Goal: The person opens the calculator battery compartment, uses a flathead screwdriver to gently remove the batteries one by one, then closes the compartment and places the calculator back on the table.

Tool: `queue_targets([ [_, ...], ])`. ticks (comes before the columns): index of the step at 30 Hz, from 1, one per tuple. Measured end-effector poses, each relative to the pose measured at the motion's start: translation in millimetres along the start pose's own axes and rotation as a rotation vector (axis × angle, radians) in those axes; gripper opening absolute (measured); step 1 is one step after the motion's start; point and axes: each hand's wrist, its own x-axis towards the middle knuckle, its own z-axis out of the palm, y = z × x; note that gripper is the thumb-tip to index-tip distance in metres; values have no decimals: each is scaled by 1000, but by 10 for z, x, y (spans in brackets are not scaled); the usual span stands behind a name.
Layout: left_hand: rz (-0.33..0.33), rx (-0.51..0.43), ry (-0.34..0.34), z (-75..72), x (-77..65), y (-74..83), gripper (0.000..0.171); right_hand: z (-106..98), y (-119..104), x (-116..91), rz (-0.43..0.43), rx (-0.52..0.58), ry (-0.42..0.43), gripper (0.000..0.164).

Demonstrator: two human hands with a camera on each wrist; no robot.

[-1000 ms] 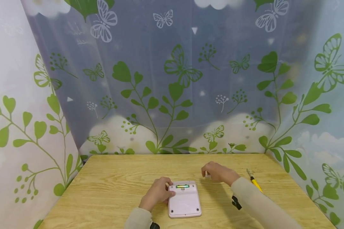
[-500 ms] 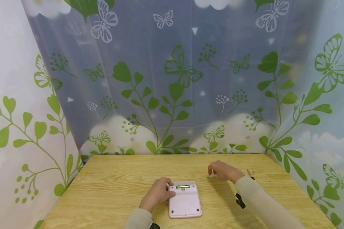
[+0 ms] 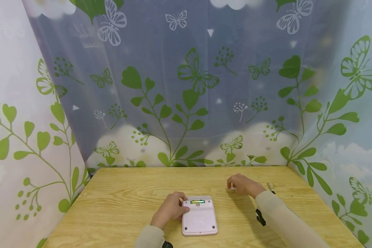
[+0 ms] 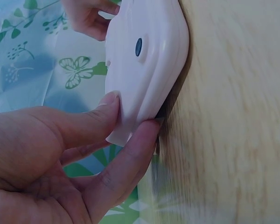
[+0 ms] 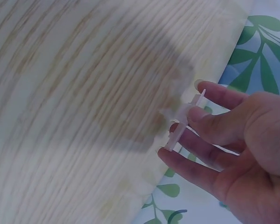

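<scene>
A pale pink calculator [image 3: 199,218] lies back side up on the wooden table. Its small battery slot is uncovered, and a green battery [image 3: 197,202] shows inside. My left hand [image 3: 171,208] grips the calculator's upper left edge, thumb on the back face and fingers beneath the edge in the left wrist view. A dark rubber foot [image 4: 138,47] shows on the casing there. Off to the right, my right hand [image 3: 243,185] is above the table, pinching a small pale plastic battery cover [image 5: 179,128] between thumb and fingertips.
A yellow-handled tool with a thin metal tip [image 3: 269,186] lies at the right, its handle mostly hidden behind the right sleeve [image 3: 285,215]. Printed curtains [image 3: 189,103] stand behind the table [image 3: 127,186] and on both sides.
My right hand has moved right with the battery cover, and its sleeve now hides most of the yellow handle. The left hand and calculator have stayed in place.
</scene>
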Motion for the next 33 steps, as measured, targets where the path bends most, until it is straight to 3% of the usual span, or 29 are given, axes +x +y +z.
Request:
queue_targets([
  [15, -6, 11, -1, 2, -6, -3, 30, 61, 102, -28, -32, -10, 47, 32],
  [27, 31, 2, -5, -12, -4, -20, 30, 89, 147, -28, -26, -24, 65, 34],
  [33, 17, 5, -1, 4, -16, -4, 31, 128, 147, -40, -53, -55, 98, 27],
])
